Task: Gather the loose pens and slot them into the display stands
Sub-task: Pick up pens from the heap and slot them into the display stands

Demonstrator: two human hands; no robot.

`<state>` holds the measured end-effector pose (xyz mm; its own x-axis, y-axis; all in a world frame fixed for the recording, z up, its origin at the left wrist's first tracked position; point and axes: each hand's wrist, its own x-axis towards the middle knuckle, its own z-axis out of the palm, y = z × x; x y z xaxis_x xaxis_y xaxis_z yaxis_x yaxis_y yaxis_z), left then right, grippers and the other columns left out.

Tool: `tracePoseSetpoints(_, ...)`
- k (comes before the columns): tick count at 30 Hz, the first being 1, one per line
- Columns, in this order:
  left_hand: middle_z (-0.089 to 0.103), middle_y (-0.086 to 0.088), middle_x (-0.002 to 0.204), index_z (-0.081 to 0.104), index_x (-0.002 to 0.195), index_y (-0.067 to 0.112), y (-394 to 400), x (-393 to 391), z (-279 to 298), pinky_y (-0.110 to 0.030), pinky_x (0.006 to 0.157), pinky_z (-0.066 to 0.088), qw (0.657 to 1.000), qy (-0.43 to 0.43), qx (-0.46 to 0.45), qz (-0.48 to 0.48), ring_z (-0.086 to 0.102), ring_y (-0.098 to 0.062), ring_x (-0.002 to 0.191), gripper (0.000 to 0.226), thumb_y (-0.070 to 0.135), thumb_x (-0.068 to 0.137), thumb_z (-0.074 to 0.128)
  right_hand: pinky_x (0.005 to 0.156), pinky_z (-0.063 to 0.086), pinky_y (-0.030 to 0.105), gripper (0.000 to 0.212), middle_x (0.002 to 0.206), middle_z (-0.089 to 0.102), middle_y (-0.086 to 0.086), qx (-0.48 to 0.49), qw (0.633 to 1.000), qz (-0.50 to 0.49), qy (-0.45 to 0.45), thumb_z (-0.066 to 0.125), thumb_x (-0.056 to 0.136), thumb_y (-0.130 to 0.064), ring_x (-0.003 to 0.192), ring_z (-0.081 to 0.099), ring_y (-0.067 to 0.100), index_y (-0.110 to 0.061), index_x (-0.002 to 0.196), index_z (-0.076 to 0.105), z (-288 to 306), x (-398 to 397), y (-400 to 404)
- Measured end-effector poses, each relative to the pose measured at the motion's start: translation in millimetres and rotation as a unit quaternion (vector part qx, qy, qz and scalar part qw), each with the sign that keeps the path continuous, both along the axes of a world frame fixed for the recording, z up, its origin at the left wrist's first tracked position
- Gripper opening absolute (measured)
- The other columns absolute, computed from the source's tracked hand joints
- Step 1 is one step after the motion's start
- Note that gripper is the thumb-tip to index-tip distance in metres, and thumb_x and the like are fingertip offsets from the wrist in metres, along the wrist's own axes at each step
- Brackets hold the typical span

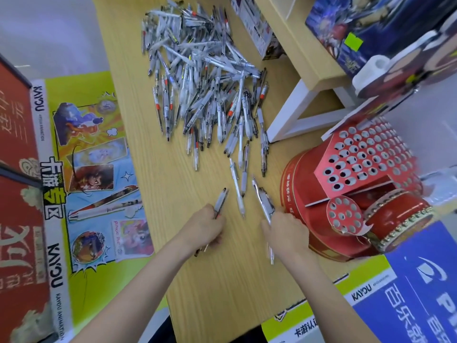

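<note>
bench: light wood grain
pen pile: far end of bench
stray pens: just nearer than pile
red display stand: right of stray pens, at bench edge

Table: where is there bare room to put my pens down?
Bare wood lies near you, between the left hand and the poster, and below both hands toward the table edge. The pen pile crowds the far part; the red stand fills the right side.
</note>
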<state>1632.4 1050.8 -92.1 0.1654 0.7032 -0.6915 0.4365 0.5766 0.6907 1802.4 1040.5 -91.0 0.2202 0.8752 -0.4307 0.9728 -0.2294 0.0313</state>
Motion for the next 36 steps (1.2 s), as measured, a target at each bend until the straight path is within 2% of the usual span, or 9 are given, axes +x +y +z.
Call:
tracePoseSetpoints(2,0.052,-0.006,0.070,0.042,0.077,0.011,-7.5,-3.9,-0.4,-0.024,0.045,0.039,1.000,0.007,-0.002,0.001,0.047,-0.017,0.050,0.015,0.012,0.091,0.040,0.069,0.042,0.033,0.024,0.098,0.064,0.011,0.004,0.998,-0.034,0.058,0.046,0.093,-0.026,0.092,0.062,0.031,-0.006,0.103,0.052,4.2,7.2,-3.7)
tracePoseSetpoints(4,0.044,-0.006,0.063,0.040,0.074,0.011,-13.7,-4.4,2.2,-0.023,0.044,0.034,0.999,-0.018,0.014,0.031,0.039,-0.015,0.046,0.016,0.011,0.090,0.042,0.066,0.048,0.034,0.012,0.085,0.062,0.012,0.007,0.966,-0.110,0.233,0.050,0.090,-0.015,0.073,0.063,0.029,-0.006,0.097,0.052,11.0,14.7,-10.1)
tracePoseSetpoints(8,0.032,0.001,0.062,0.042,0.080,0.013,-16.1,10.4,23.3,-0.018,0.039,0.025,0.976,-0.155,0.039,0.145,0.030,-0.008,0.044,0.016,0.012,0.092,0.053,0.049,0.046,0.028,0.004,0.067,0.058,0.007,-0.016,0.808,-0.220,0.547,0.050,0.092,-0.005,0.049,0.052,0.020,-0.008,0.089,0.052,41.9,25.6,-27.7)
tracePoseSetpoints(12,0.040,0.007,0.063,0.056,0.087,0.015,-14.2,38.4,52.2,-0.016,0.041,0.028,0.959,-0.217,0.084,0.159,0.037,-0.005,0.052,0.008,0.019,0.088,0.062,0.042,0.036,0.020,0.010,0.062,0.053,0.006,-0.005,0.710,-0.229,0.666,0.053,0.093,-0.011,0.043,0.043,0.015,-0.009,0.083,0.049,73.2,39.9,-36.2)
tracePoseSetpoints(15,0.040,0.002,0.069,0.060,0.092,0.013,-16.6,62.1,77.1,-0.016,0.042,0.030,0.951,-0.241,0.108,0.159,0.039,-0.004,0.054,0.010,0.019,0.086,0.065,0.042,0.038,0.020,0.017,0.062,0.054,0.005,0.029,0.677,-0.199,0.708,0.058,0.082,-0.023,0.042,0.045,0.014,-0.007,0.079,0.052,96.0,51.8,-37.4)
tracePoseSetpoints(19,0.047,-0.003,0.079,0.064,0.092,0.013,-26.6,92.3,105.0,-0.017,0.043,0.030,0.939,-0.271,0.116,0.178,0.042,-0.007,0.060,0.012,0.020,0.083,0.067,0.043,0.039,0.020,0.011,0.065,0.055,0.006,0.040,0.674,-0.119,0.728,0.053,0.089,-0.019,0.045,0.047,0.014,-0.008,0.090,0.057,121.0,76.3,-37.8)
tracePoseSetpoints(23,0.053,0.005,0.063,0.062,0.084,0.013,-43.6,137.5,128.7,-0.015,0.041,0.030,0.928,-0.277,0.158,0.190,0.045,-0.005,0.053,0.007,0.017,0.083,0.067,0.047,0.044,0.023,0.010,0.065,0.059,0.007,0.026,0.685,-0.049,0.727,0.054,0.090,-0.015,0.050,0.052,0.018,-0.017,0.098,0.061,136.3,116.2,-43.5)
tracePoseSetpoints(28,0.055,0.011,0.053,0.059,0.076,0.014,-69.3,219.4,150.3,-0.015,0.040,0.031,0.889,-0.284,0.206,0.294,0.041,-0.004,0.043,0.013,0.017,0.089,0.060,0.051,0.049,0.021,0.007,0.065,0.070,0.000,0.084,0.702,-0.071,0.704,0.055,0.091,-0.011,0.055,0.064,0.012,-0.011,0.087,0.061,140.4,199.8,-58.8)
tracePoseSetpoints(36,0.058,0.003,0.065,0.055,0.085,0.015,-73.6,296.2,174.5,-0.017,0.046,0.042,0.870,-0.294,0.198,0.342,0.054,-0.010,0.059,0.022,0.028,0.099,0.044,0.035,0.016,0.017,0.027,0.034,0.041,-0.007,0.013,0.735,-0.025,0.678,0.051,0.086,-0.022,0.029,0.025,0.006,0.003,0.075,0.054,158.5,330.7,-72.2)
